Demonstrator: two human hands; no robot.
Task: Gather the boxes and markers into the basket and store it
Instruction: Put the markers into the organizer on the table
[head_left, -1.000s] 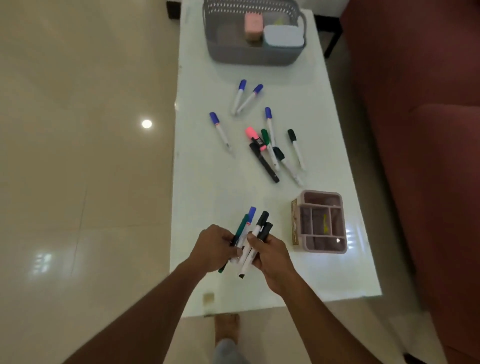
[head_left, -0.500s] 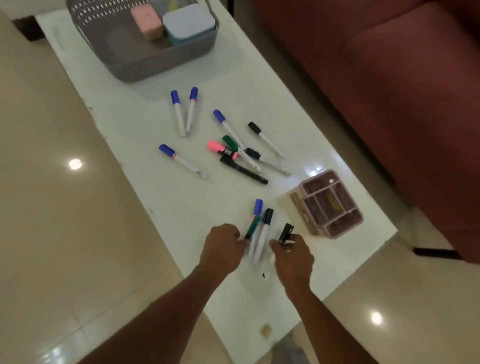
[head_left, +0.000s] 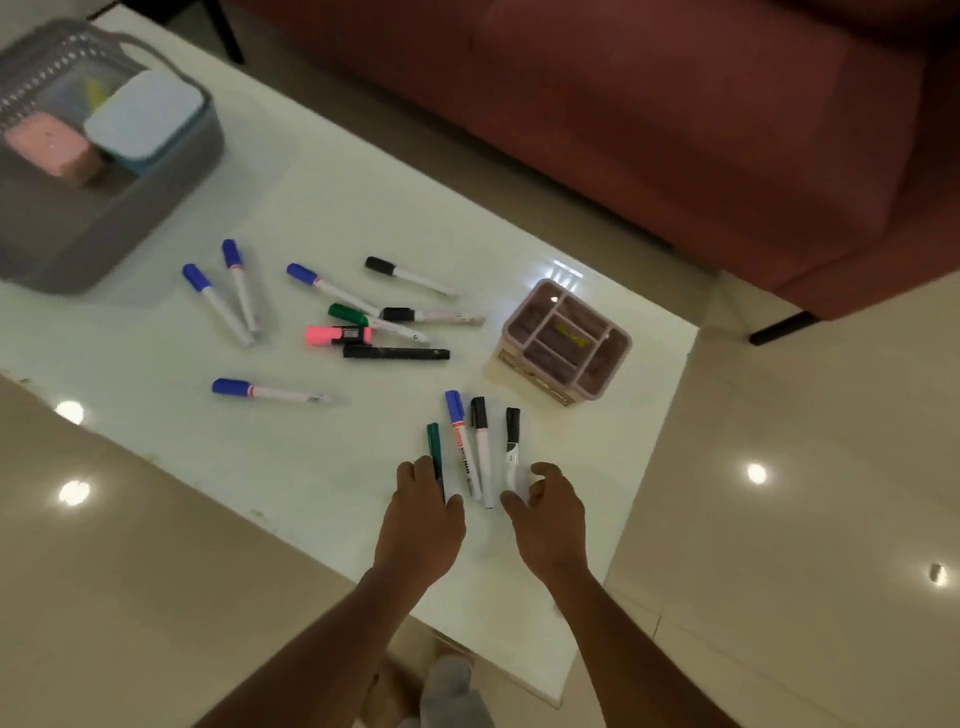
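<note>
Several markers lie side by side on the white table (head_left: 291, 467) just in front of my hands: a green marker (head_left: 435, 452), a blue-capped marker (head_left: 461, 441), and two black-capped markers (head_left: 482, 447) (head_left: 512, 447). My left hand (head_left: 423, 514) rests against the green marker's end, fingers loose. My right hand (head_left: 545, 506) is open beside the rightmost marker. More markers (head_left: 363, 317) are scattered mid-table. The grey basket (head_left: 104, 218) at the far left holds a pink box (head_left: 49, 148) and a white-lidded box (head_left: 143, 117). A pink divided organiser box (head_left: 563, 340) stands to the right.
A dark red sofa (head_left: 675, 130) runs along the table's far side, its leg (head_left: 779, 327) near the table corner. Glossy beige floor (head_left: 779, 519) surrounds the table. My foot (head_left: 447, 691) shows below the near edge.
The bundle of markers that both hands held has been laid flat on the table and spread apart. Both hands have let go. The view has swung leftward.
</note>
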